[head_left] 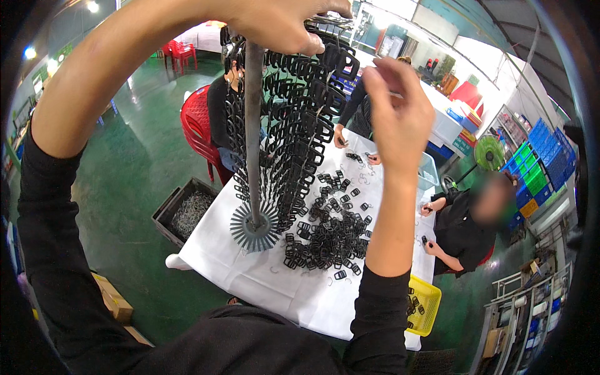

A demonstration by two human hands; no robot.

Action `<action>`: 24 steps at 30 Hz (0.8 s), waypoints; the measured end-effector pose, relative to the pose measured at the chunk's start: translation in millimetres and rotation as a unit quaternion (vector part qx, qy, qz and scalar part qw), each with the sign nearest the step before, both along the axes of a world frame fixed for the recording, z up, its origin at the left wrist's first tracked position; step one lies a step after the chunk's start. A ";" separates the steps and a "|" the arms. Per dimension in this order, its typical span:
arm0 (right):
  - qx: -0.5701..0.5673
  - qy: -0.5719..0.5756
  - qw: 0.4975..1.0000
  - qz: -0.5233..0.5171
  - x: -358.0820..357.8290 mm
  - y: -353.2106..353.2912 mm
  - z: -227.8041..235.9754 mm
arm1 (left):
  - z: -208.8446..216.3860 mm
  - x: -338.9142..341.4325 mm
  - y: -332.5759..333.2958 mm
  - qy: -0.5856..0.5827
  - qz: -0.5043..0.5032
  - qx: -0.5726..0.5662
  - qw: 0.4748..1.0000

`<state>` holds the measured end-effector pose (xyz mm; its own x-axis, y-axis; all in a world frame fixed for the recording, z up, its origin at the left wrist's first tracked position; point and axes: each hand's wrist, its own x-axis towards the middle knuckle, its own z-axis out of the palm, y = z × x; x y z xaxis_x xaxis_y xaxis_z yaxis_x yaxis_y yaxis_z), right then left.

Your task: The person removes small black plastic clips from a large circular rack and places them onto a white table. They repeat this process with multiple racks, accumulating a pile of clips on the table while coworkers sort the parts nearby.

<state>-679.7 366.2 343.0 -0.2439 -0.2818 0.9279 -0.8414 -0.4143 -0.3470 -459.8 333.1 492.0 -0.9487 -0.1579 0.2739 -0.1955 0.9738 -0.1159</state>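
Note:
A tall metal rack with a grey central pole and a round, finned base stands on the table. Columns of small black frame-shaped plastic pieces hang around the pole on metal hooks. At the top of the picture, my left hand reaches across the pole, its thumb and fingers closed about the rack's upper edge; part of this grip is cut off. My right hand is raised just right of the hanging pieces, fingers apart and slightly blurred, with nothing visible in it.
Loose black pieces lie heaped on the white-covered table. A yellow basket sits at the right corner, a dark crate of metal hooks at the left. Co-workers sit around the table, one in black handling pieces.

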 end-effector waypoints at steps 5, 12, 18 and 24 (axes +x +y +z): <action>0.083 0.090 0.973 -0.196 50.0 -19.8 26.9 | -1.0 -12.6 -3.8 0.001 0.079 -0.054 0.995; 0.048 -0.037 0.996 0.067 26.7 -37.0 33.6 | -15.1 -20.3 -20.0 0.045 0.081 -0.146 0.985; 0.059 -0.054 0.962 0.263 3.3 -33.9 27.4 | -13.4 -11.9 -18.5 0.029 0.051 -0.158 0.986; 0.060 -0.109 0.956 0.265 -32.2 -19.5 8.3 | -19.9 -14.4 -1.0 0.065 0.070 -0.148 0.984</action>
